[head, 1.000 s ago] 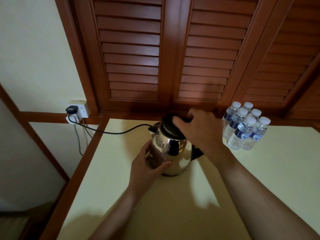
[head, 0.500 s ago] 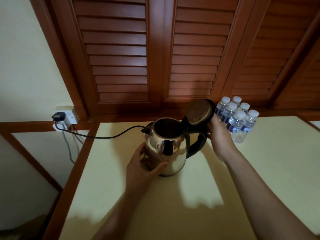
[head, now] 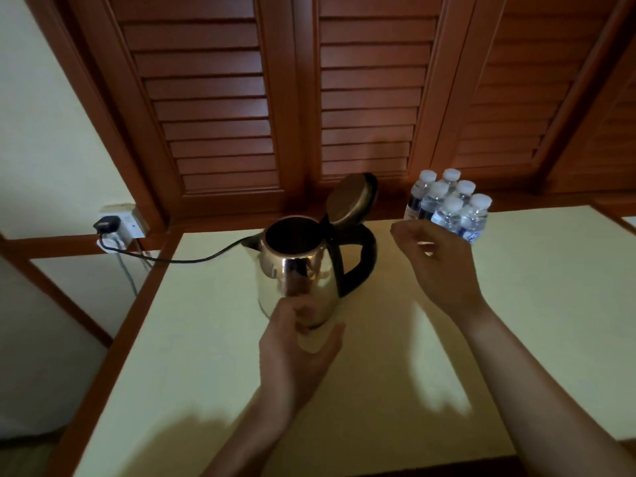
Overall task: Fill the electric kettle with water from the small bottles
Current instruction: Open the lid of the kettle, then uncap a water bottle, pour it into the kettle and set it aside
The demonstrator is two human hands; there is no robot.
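Six capped bottles (head: 447, 206) beside open kettle (head: 296, 270)

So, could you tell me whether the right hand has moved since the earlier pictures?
Yes: the right hand left the kettle lid and went right, toward the bottles.

Shiny steel electric kettle (head: 296, 270) on pale flat counter (head: 213, 339), centre-rear, spout left. Round hinged lid (head: 349, 199) tipped up behind opening. Six clear plastic small bottles (head: 447, 204) clustered right of kettle, near rear edge. Black power cord (head: 192, 259) runs left to white wall socket (head: 118, 223). Brown louvred wooden doors (head: 364, 98) behind counter. Left hand (head: 296, 346) before kettle; right hand (head: 437, 266) between kettle and bottles.
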